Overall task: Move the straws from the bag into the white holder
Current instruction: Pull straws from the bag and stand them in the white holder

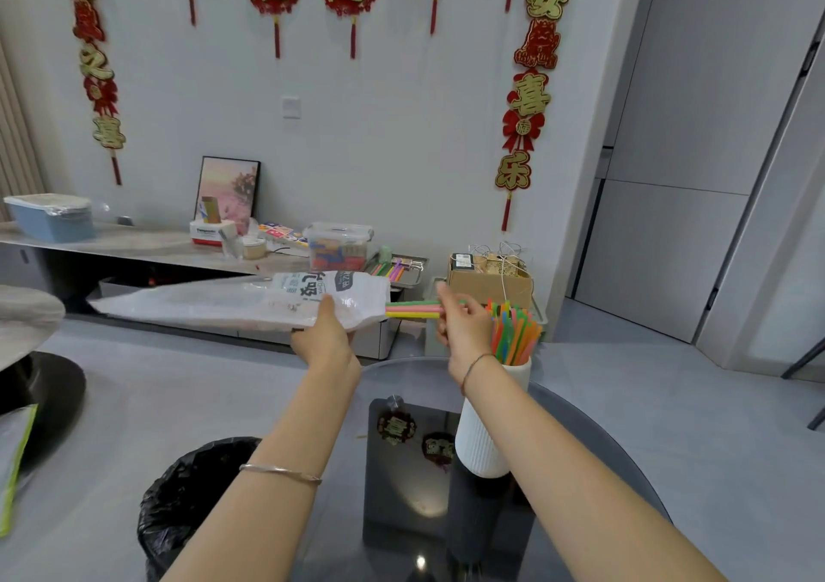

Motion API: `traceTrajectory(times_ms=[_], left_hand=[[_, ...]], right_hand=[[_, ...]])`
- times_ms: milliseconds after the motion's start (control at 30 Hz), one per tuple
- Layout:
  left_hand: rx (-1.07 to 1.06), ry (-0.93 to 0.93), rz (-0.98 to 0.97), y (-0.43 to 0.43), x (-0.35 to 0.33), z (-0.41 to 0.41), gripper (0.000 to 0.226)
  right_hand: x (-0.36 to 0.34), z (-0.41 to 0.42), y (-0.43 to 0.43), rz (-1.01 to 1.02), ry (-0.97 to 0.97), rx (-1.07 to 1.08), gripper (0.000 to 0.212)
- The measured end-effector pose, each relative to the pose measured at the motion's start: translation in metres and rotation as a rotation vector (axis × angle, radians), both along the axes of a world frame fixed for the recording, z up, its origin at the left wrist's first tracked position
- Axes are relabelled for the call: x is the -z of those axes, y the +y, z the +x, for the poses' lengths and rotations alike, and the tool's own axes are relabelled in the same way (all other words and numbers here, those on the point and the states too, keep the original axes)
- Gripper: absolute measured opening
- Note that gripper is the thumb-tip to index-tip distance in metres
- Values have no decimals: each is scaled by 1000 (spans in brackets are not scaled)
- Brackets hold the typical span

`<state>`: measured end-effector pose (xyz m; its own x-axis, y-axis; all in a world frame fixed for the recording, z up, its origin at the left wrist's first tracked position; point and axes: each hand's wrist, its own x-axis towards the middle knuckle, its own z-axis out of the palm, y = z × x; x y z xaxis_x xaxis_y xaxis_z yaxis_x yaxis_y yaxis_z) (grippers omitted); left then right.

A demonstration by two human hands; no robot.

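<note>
**Operator:** From the head camera I have both bare arms stretched out over the round dark glass table (593,425). My left hand (326,336) is closed around the long clear plastic bag with black printed lettering (250,298), thumb on top and fingers underneath, gripping it close to its open end. The bag lies roughly level in the air, its sealed end pointing left, its mouth pointing right.

**Observer:** And the right?

**Operator:** My right hand (462,320) is pinched shut on a small bundle of green, pink and yellow plastic straws (413,309) that pokes out of the bag's mouth. The bundle runs level between bag and fingers; its far ends are hidden behind my hand.

**Observer:** Where is the holder?

**Operator:** The white ribbed cylindrical holder (484,429) stands upright on the glass table, just beside and partly behind my right wrist. It carries a fan of orange, green, pink and yellow straws (518,331) leaning right, their tips just beside my right hand.

**Observer:** Anything else near?

**Operator:** A bin lined with a black plastic bag (192,496) sits on the floor below my left forearm. Further back, a low grey sideboard (111,244) along the wall holds a clear lidded box of coloured pieces (338,246), and next to it a metal tray (404,271) has more coloured straws in it. A brown cardboard box (489,280) stands beyond my right hand.
</note>
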<state>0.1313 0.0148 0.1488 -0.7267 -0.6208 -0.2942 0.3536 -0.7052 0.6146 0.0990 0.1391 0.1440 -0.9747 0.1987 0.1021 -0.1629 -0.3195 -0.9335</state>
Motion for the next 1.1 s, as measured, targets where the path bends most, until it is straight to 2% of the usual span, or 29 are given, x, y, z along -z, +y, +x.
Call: traceTrajectory(times_ms=[67,133,200,300,400,567,667,800,900,1000,1100], left_hand=[[16,14,64,4,-2,0,46],[28,27,108,11,-4,1,46],[34,24,128,19,-5,2,45],[51,28,135,29,-6,3,44],[70,6,148,35,-7,4,43],[69,17,214,33,-6,5,44],[82,36,239,37,-8,6,44],[144,40,254,51,-11,8,42],[162,36,252,54,-9,6,42],[168,35,255,54,-4,4,43],[174,18,247,58,2,0,43]], right_hand=[[-4,-1,-2,-163,10,-7,30],[-6,0,-9,-231,17,-71,23],[-4,1,-17,-139,67,-160,17],[-1,1,-24,12,143,-266,41],[-6,1,-24,108,168,-176,36],[-23,-5,-4,-15,150,62,37],[-33,-4,1,-48,131,-1,34],[-35,1,-2,69,128,-107,44],[-56,2,16,-82,153,-60,46],[-82,2,42,-329,200,-31,47],[-98,0,66,-389,200,0,49]])
